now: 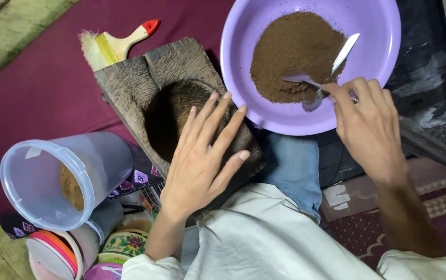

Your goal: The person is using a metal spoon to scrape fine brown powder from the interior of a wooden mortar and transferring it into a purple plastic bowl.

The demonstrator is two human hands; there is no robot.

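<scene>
The mold is rough, weathered wood, the bowl is smooth glossy purple plastic holding matt brown powder, and the spoon looks like shiny metal.

1 view only, from the camera on my head. It faces steeply down over my lap and forearms, at close range. My left hand sits centre frame, my right hand upper right. The floor fills the edges.
</scene>
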